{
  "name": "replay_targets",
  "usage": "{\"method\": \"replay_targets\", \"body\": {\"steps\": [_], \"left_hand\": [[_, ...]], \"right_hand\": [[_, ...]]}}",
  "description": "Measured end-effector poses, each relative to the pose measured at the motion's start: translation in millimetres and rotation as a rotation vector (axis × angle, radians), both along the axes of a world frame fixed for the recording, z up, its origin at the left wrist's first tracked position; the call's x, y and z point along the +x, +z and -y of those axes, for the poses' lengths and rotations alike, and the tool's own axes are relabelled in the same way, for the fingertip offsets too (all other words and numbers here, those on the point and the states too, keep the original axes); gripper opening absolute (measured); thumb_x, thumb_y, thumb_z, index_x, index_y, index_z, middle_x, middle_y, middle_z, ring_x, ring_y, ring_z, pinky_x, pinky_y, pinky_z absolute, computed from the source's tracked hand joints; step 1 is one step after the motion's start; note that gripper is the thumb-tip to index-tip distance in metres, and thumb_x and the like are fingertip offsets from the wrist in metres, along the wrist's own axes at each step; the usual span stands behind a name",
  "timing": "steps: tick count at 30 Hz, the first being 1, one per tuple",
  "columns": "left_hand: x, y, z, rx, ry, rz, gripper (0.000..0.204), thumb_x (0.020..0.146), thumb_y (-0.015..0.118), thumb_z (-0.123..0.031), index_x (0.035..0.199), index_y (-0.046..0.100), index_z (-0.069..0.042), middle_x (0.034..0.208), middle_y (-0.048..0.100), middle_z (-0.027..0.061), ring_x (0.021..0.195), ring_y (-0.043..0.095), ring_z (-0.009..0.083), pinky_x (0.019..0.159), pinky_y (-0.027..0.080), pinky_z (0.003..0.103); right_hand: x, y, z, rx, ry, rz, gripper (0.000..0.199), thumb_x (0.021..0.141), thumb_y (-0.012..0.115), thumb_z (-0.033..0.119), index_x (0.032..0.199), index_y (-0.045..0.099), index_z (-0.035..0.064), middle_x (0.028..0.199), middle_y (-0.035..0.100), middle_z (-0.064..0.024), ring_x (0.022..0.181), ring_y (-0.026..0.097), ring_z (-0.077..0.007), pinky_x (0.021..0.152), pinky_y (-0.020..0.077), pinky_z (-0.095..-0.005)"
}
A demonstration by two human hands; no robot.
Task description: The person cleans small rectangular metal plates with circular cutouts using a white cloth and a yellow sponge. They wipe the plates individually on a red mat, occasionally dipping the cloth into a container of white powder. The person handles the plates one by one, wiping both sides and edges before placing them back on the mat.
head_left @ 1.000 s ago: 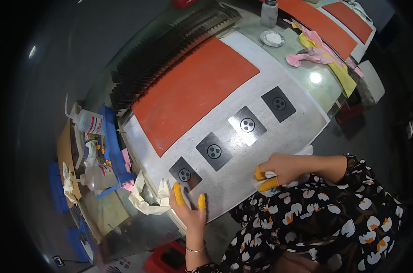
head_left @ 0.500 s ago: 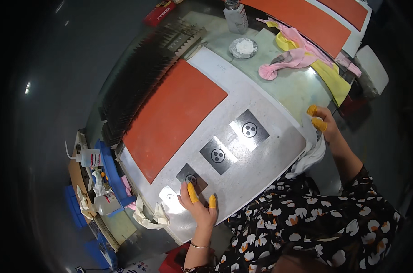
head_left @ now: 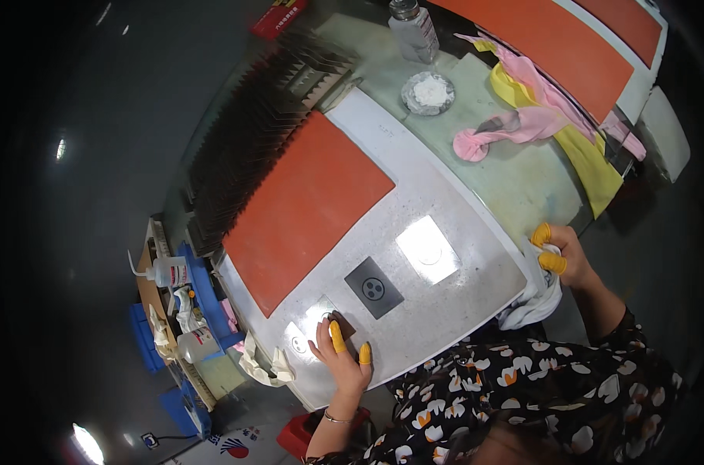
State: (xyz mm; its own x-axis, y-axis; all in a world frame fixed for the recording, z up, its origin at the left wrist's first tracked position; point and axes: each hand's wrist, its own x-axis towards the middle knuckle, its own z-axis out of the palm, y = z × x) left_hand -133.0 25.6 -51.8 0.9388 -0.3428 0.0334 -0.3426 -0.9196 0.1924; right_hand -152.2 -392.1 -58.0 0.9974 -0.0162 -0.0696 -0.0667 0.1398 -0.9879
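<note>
My left hand (head_left: 343, 363), with yellow finger cots on the thumb and one finger, reaches over the near-left of the white board (head_left: 445, 325). Its fingers are apart, the tips at a square metal plate (head_left: 344, 325) that they partly cover. Beside that lies another plate (head_left: 296, 341), partly in glare. Farther right are a dark grey plate (head_left: 374, 287) with a ringed three-dot mark and a plate (head_left: 429, 249) washed bright by reflection. At the board's right corner my right hand (head_left: 573, 256), also in yellow finger cots, grips a bunched white cloth (head_left: 534, 302).
An orange-red mat (head_left: 313, 209) covers the board's far left, beside a rack of dark thin plates (head_left: 247, 147). Behind are a dish of white powder (head_left: 428, 94), a jar (head_left: 414, 32) and pink cloth (head_left: 522, 124). Bottles (head_left: 170, 271) stand in a blue tray (head_left: 201, 287) at left.
The whole view has shifted, and glare now falls on different plates. My left hand stays at the same plate; my right hand still grips the cloth at the corner.
</note>
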Motion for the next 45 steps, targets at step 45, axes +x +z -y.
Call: {"method": "replay_targets", "body": {"steps": [45], "left_hand": [[0, 0, -5, -0.086, 0.038, 0.030, 0.072, 0.072, 0.067, -0.029, 0.129, 0.034, 0.000, 0.139, 0.026, 0.0188, 0.129, 0.025, 0.0367, 0.099, 0.004, 0.063]], "right_hand": [[1, -13, 0, -0.200, -0.035, -0.033, 0.034, 0.078, 0.060, 0.034, 0.075, 0.049, 0.0020, 0.071, 0.047, 0.0010, 0.066, 0.042, -0.0072, 0.060, 0.0329, -0.0215]]}}
